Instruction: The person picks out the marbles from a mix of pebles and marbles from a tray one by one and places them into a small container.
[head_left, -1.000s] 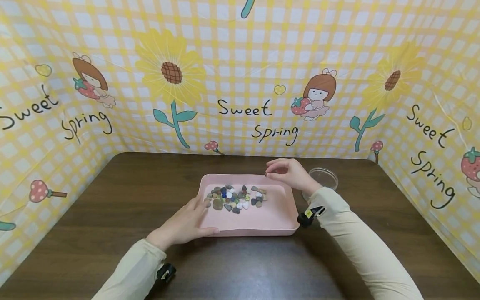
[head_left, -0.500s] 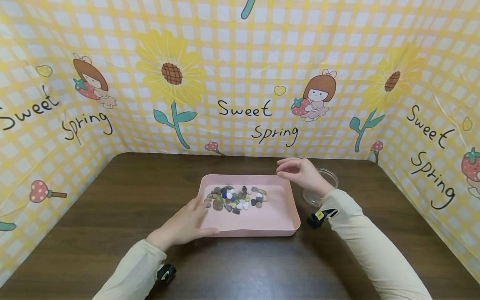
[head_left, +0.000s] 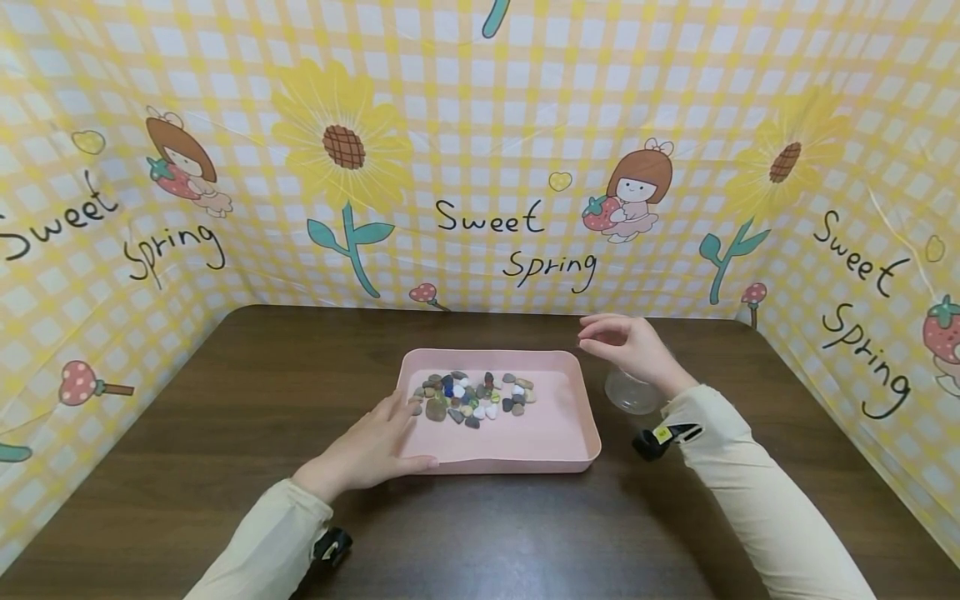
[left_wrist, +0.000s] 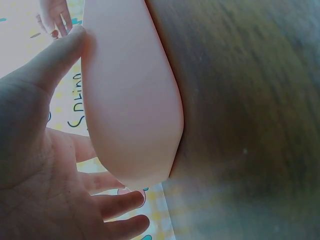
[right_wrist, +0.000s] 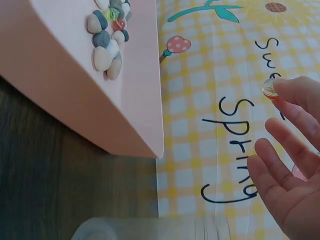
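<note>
Brown tbl (head_left: 480, 533): R hand (head_left: 636, 346), pinching marble (right_wrist: 270, 89), has shifted right.

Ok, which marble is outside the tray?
The clear marble with orange at its edge, pinched in the right hand; the other visible marbles lie in the tray.
</note>
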